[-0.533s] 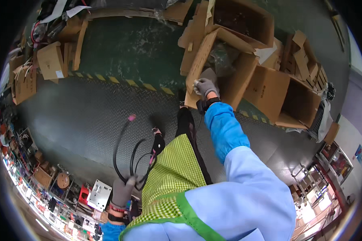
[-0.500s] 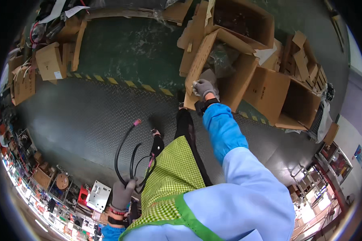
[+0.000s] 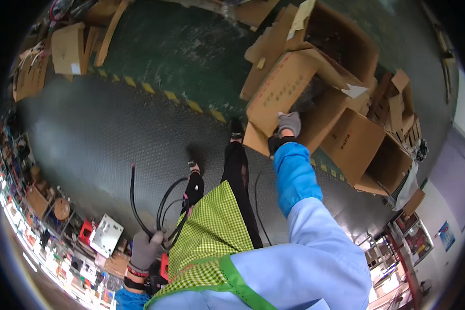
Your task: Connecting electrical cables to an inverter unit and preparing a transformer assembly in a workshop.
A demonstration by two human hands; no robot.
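Our left hand (image 3: 145,249), gloved in grey, is low on our left beside the apron (image 3: 206,222), its fingers curled closed around a bunch of black cables (image 3: 133,199). The cables rise out of that fist in loops and loose ends, one standing up well to the left, the others bending near our black trousers (image 3: 235,173). Our right hand (image 3: 289,123), also gloved, reaches forward to the near box (image 3: 280,92), its fingers bent inward at the cardboard by the open mouth; whether they pinch the edge or only rest there, we cannot tell. This box stands tilted on the floor just ahead of our feet, with its printed side toward us and to the left. Behind it is a far box (image 3: 366,51), open too, and to its right a side box (image 3: 350,143) lies with its mouth turned away to the right. A black band (image 3: 279,144) circles our right wrist above a blue sleeve (image 3: 297,173). Under us we have grey tread plate (image 3: 98,134), bordered by a striped line (image 3: 194,106) with green floor (image 3: 186,57) beyond it.
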